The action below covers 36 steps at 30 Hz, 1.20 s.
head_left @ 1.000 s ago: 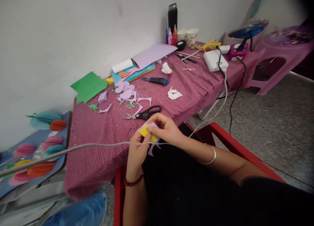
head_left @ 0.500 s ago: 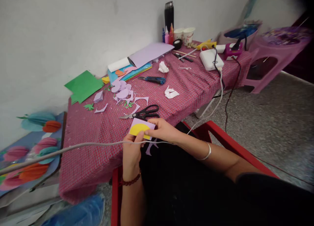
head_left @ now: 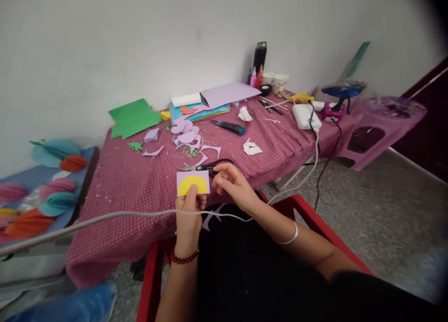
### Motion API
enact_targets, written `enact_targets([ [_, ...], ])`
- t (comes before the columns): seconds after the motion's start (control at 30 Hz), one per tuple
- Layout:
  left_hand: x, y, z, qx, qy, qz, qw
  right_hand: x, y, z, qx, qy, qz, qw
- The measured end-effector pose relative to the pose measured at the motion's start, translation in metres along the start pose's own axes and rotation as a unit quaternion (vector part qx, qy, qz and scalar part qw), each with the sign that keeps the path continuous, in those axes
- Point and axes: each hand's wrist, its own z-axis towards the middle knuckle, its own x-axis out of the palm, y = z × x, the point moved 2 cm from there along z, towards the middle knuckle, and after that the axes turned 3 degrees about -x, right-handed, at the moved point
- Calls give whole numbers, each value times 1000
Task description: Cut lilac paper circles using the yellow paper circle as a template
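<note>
My left hand (head_left: 189,210) pinches a lilac paper piece (head_left: 203,176) with a yellow rounded paper shape (head_left: 187,185) lying flat against it. The thumb presses on the yellow shape. My right hand (head_left: 235,184) is off the paper, its fingers loosely bent and apart, with nothing seen in them. Just beyond it, on the table, lie black-handled scissors (head_left: 207,166), their handles partly hidden by the right hand. Lilac paper scraps (head_left: 213,215) rest on my lap below the hands.
A checked cloth covers the table (head_left: 140,186). Lilac paper circles (head_left: 185,131), green sheets (head_left: 133,116), a utility knife (head_left: 229,127) and crumpled tissue (head_left: 252,147) lie there. A white cable (head_left: 122,213) runs across in front of my wrists. A white power bank (head_left: 306,116) sits right.
My right hand has let go of the paper and moved right, toward the scissor handles. The left hand keeps the paper pieces, now held more level. The camera view has tilted upward.
</note>
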Motion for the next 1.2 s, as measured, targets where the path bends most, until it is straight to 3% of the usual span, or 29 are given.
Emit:
enact_targets([
  [0.07, -2, -3, 1, -2, -5, -21, 1000, -2, 3, 3, -33, 2, -59, 998],
  [0.13, -6, -5, 2, -1, -6, -40, 999, -7, 8, 10, -72, 20, -190, 979],
  [0.2, -12, -6, 2, 6, -14, -51, 999, -12, 13, 21, -123, 72, -365, 920],
  [0.3, -22, -9, 2, 20, -45, -64, 997, -19, 15, 38, -158, 197, -544, 800],
  [0.4, -33, -14, 0, 37, -72, -91, 993, -20, 17, 50, -144, 272, -598, 740],
  [0.5, -41, -22, -3, 58, -90, -122, 987, -17, 22, 59, -130, 300, -637, 698],
  [0.67, -51, -37, -5, 88, -116, -158, 977, -11, 26, 75, -119, 328, -722, 597],
  [0.73, -53, -42, -4, 117, -129, -179, 968, -10, 24, 82, -105, 327, -727, 595],
  [0.87, -54, -50, 2, 156, -135, -221, 953, -9, 23, 93, -80, 283, -704, 646],
  [0.97, -51, -55, 6, 164, -134, -234, 949, -6, 29, 92, -123, 261, -668, 686],
  [1.1, -41, -59, 6, 159, -124, -236, 951, 0, 40, 76, -183, 249, -632, 710],
  [1.2, -29, -61, 3, 155, -110, -229, 955, 5, 45, 56, -143, 276, -539, 783],
])
